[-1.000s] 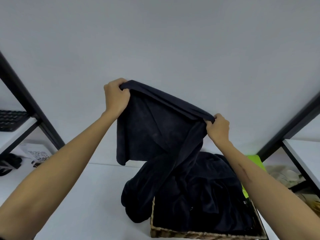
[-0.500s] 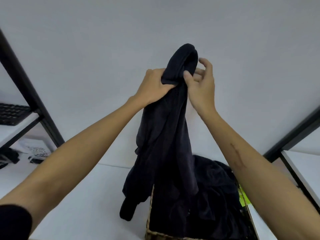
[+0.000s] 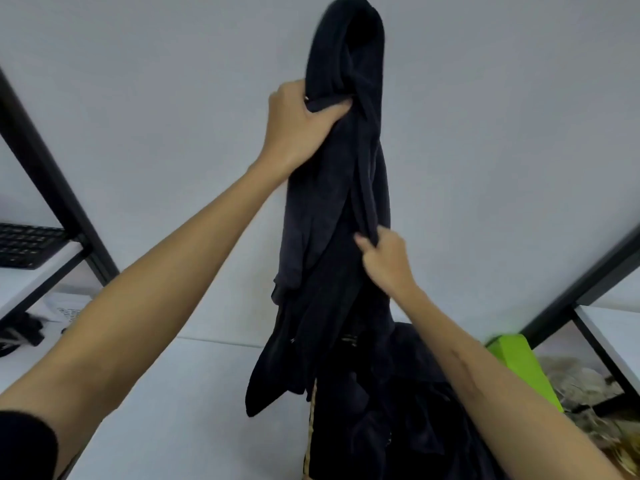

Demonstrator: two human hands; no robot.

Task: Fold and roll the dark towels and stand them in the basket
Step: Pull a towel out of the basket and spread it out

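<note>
Step in hand: opening out one dark towel (image 3: pixel 341 174) held up at frame centre, above the basket (image 3: pixel 310 441), before any fold (my reading).
Left hand (image 3: pixel 300 128): grip clamped on the towel's bunched upper part, upper centre of frame.
Right hand (image 3: pixel 385 258): grip pinched on a hanging edge lower down, right of centre.
Doing it well: run the right grip along that edge to a corner, then draw the hands apart so the cloth hangs flat (it is roped and twisted now).
Long axis: near vertical, top looped over above the left hand, tail pointing down to the worktop (image 3: pixel 194 403).
Other towels (image 3: pixel 408 410): heaped in the basket, lower centre.
</note>
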